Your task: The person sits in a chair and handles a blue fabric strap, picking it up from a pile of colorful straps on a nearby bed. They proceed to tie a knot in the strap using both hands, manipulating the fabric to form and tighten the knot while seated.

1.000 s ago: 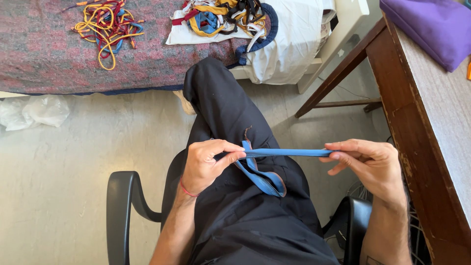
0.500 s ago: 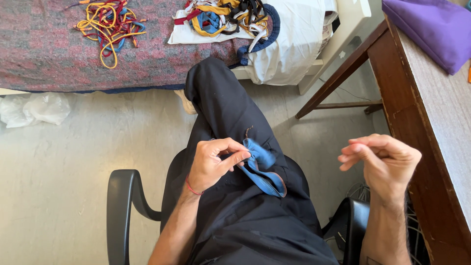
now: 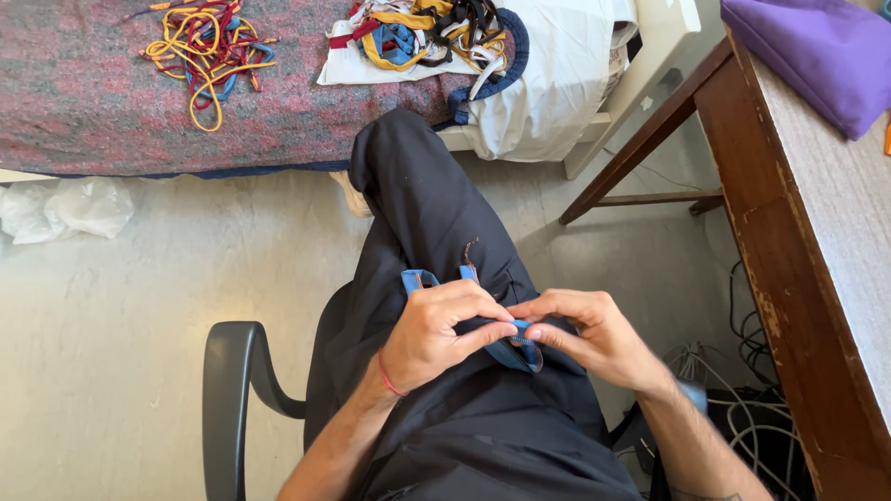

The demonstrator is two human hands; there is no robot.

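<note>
A blue fabric strap (image 3: 419, 278) lies folded on my lap over black trousers (image 3: 436, 204). My left hand (image 3: 436, 334) pinches the strap between thumb and fingers at its bunched middle. My right hand (image 3: 594, 336) meets it from the right and pinches the same strap at the fold, fingertips touching those of the left. A loop of the strap sticks out above my left hand; the part under both hands is hidden. A red band circles my left wrist.
A bed with a grey-red blanket (image 3: 83, 111) holds a tangle of yellow, red and blue cords (image 3: 209, 46) and a pile of mixed straps (image 3: 418, 32) on white cloth. A wooden table (image 3: 807, 232) with purple fabric (image 3: 817, 51) stands right. Chair armrest (image 3: 232, 390) lower left; cables (image 3: 724, 371) lower right.
The strap, stretched between both hands a second ago, was let go by my right hand and bunched in the left. My right hand has now come back and gripped it at the fold.
</note>
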